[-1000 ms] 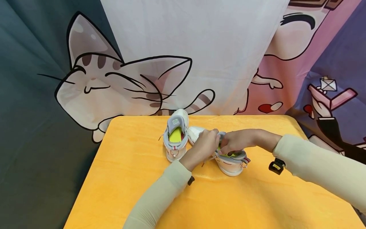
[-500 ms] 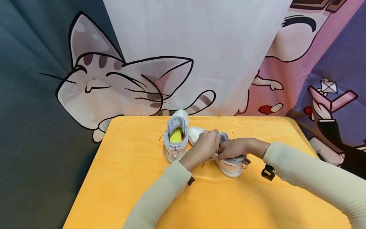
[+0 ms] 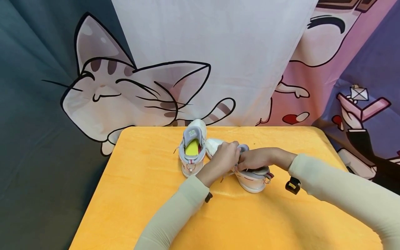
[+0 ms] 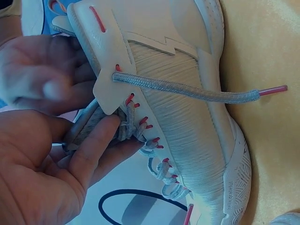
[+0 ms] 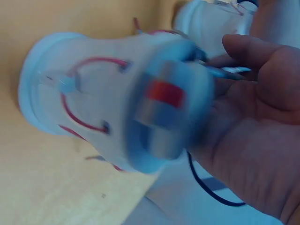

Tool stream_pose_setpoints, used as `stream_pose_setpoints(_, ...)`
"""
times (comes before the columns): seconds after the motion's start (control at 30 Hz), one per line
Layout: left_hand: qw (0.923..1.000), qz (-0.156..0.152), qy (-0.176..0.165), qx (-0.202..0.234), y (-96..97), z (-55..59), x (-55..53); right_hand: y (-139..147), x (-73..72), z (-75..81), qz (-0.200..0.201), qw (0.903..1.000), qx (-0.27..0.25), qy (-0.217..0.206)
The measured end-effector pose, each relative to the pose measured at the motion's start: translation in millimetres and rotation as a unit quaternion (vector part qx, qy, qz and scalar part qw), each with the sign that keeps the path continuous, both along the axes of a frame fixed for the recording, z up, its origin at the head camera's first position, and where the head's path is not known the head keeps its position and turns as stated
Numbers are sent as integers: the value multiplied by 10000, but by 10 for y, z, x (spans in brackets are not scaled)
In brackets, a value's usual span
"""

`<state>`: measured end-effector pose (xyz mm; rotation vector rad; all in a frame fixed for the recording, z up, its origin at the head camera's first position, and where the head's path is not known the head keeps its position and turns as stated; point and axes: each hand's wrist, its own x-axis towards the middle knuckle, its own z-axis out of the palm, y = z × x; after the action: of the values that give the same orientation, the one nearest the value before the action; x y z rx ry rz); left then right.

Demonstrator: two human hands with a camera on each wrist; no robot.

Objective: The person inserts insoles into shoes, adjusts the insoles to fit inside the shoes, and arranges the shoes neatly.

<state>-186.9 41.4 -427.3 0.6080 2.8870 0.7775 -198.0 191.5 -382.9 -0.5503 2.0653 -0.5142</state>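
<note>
A white sneaker [image 3: 251,182] with grey lining and red trim stands on the yellow table. My left hand [image 3: 224,157] pinches its grey tongue [image 4: 86,125] beside the laces, thumb and fingers on either side. At the sneaker's opening is my right hand [image 3: 255,159], its fingertips down inside and hidden from above. In the right wrist view the blurred heel collar [image 5: 187,108] lies right against that palm. One grey lace [image 4: 187,89] with a red tip hangs across the sneaker's side. I cannot tell whether the right fingers hold something inside.
Left of it stands the matching sneaker [image 3: 192,168], toe toward the back, a yellow-green insole [image 3: 192,147] showing inside. The yellow table [image 3: 140,184] ends at a cartoon-cat backdrop [image 3: 125,93]. Black wrist cameras [image 3: 293,185] hang under both sleeves.
My right hand has dropped slightly lower at the sneaker's opening, its forearm shifting down and left. The yellow-green inside that showed earlier is now covered or dark. The left hand keeps its grip.
</note>
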Motion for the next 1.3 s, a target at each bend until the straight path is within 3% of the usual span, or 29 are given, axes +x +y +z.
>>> stream_pose_setpoints(0.23,9998,-54,-169,119,4,1,-9,64,20,214,-134,9992,-255,-285)
stream_pose_setpoints(0.43,9998,-60,-152,70,-4,10,-8,47,85,146,-78,9982,-412,-421)
stream_pose_setpoints(0.67,9999,-86,-116,67,-12,11,-9,5,84,-65,242,9995,204,38)
stream_pose_setpoints(0.87,9999,-135,-45,36,-7,21,-19,-43,58,-147,319,9986,407,76)
stream_pose_setpoints(1.07,9997,-46,-221,65,-4,22,-5,-62,85,-146,421,9974,550,220)
stream_pose_setpoints(1.3,9997,-47,-251,14,5,15,3,-83,62,-1,1188,9839,1180,627)
